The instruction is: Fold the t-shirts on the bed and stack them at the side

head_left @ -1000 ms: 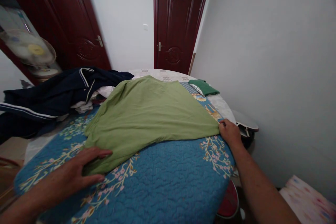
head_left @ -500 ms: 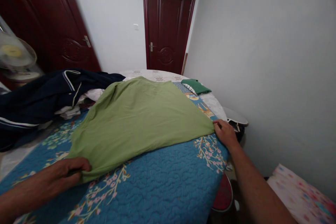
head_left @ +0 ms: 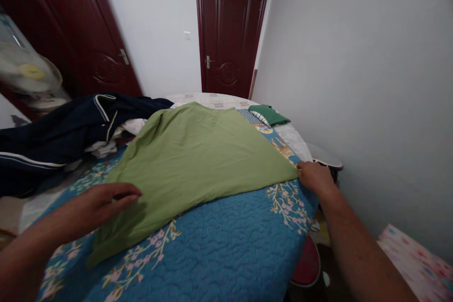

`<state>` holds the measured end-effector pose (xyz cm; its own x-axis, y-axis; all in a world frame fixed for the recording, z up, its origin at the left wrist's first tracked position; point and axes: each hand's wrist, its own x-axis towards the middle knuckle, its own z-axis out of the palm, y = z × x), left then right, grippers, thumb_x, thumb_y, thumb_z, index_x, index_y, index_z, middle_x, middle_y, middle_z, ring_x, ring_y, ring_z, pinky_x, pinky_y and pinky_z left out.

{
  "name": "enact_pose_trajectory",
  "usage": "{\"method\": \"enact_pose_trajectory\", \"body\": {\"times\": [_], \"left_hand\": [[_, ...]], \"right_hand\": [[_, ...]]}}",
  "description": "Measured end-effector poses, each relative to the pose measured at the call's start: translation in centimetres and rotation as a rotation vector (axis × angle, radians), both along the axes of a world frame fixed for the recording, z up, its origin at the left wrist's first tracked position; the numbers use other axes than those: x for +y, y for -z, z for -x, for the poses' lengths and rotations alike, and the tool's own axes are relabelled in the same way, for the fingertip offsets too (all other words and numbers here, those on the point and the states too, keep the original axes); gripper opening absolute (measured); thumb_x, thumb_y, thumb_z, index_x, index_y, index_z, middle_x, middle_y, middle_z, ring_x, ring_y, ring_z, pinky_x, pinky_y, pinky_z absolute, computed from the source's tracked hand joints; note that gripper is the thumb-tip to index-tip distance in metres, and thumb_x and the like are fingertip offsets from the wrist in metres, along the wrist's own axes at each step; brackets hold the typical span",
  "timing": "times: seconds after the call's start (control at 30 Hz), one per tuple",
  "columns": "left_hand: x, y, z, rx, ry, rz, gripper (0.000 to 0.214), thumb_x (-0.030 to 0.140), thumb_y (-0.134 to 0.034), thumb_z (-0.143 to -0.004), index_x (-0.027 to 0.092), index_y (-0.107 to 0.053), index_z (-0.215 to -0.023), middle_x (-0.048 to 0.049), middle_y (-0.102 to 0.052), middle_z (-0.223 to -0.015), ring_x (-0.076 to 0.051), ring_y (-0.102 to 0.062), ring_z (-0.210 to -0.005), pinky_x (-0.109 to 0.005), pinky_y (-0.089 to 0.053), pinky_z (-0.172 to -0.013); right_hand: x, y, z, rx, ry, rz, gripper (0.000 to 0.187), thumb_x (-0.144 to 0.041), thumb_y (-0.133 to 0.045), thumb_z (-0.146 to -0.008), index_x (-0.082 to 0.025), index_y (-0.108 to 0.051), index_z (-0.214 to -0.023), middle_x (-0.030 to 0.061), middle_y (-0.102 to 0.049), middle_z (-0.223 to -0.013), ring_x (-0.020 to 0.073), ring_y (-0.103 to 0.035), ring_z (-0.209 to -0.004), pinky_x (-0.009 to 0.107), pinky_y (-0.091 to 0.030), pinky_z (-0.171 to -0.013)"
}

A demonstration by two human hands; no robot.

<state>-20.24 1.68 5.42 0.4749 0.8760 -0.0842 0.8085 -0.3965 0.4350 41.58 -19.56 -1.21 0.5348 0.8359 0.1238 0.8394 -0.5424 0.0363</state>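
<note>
A light green garment (head_left: 201,151), perhaps a shirt, lies spread over a blue quilted cloth (head_left: 219,245) with flower patterns. My right hand (head_left: 316,177) pinches its right corner between thumb and fingers. Above the garment's near left part is my left hand (head_left: 109,203), holding nothing, thumb and fingers apart, its shadow falling on the fabric below. Slight wrinkles run across the garment, and its far left side is bunched into folds.
A dark navy garment with white trim (head_left: 81,137) is heaped on the left side of the round table (head_left: 201,97). At the far right sits a folded green cloth (head_left: 271,115). A fan (head_left: 31,71) stands beyond the left side. A red round stool (head_left: 307,264) is below the right edge.
My left hand has let go of the garment's near left corner and lifted up and to the right. The right hand keeps its hold on the right corner. The view has shifted slightly.
</note>
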Motion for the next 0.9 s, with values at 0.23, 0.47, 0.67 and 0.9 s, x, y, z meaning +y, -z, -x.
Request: {"method": "enact_pose_trajectory", "body": {"times": [0.23,0.47,0.67,0.9], "left_hand": [[6.8,4.0,-8.0,0.026,0.126,-0.244,0.073,0.057,-0.046,-0.094,0.014,-0.055,-0.154,-0.0168,-0.059,-0.155,-0.032,-0.057,-0.14,-0.045,-0.042,-0.12],[7.8,9.2,-8.7,0.216,-0.069,-0.373,0.08,0.069,-0.037,-0.1,0.02,-0.046,-0.162,-0.0161,-0.043,-0.169,-0.038,-0.034,-0.158,-0.057,-0.027,-0.126],[9.0,8.9,-7.1,0.254,-0.226,-0.319,0.078,0.061,-0.023,-0.104,0.018,-0.038,-0.167,-0.0157,-0.035,-0.173,-0.041,-0.031,-0.158,-0.067,-0.027,-0.123],[10.9,9.8,-6.0,0.272,-0.322,-0.279,0.089,0.071,-0.026,-0.098,0.018,-0.037,-0.168,-0.0183,-0.03,-0.175,-0.046,-0.024,-0.16,-0.074,-0.019,-0.123]], "right_hand": [[10.4,-4.4,13.3,0.155,-0.594,-0.19,0.044,-0.031,-0.052,-0.1,-0.014,-0.067,-0.137,0.0204,-0.066,-0.139,0.0351,-0.059,-0.133,0.049,-0.043,-0.115],[21.7,-0.7,29.5,0.329,-0.955,-0.171,0.068,-0.044,-0.047,-0.105,-0.007,-0.039,-0.162,0.0194,-0.036,-0.171,0.0306,-0.031,-0.159,0.046,-0.027,-0.129],[25.9,2.3,31.7,0.323,-0.853,-0.138,0.073,-0.058,-0.042,-0.108,-0.009,-0.038,-0.161,0.0158,-0.033,-0.172,0.0325,-0.028,-0.159,0.055,-0.018,-0.129],[27.2,2.5,24.1,0.301,-0.682,-0.083,0.078,-0.066,-0.035,-0.107,-0.013,-0.038,-0.164,0.0153,-0.029,-0.174,0.0333,-0.022,-0.162,0.057,-0.012,-0.131]]}}
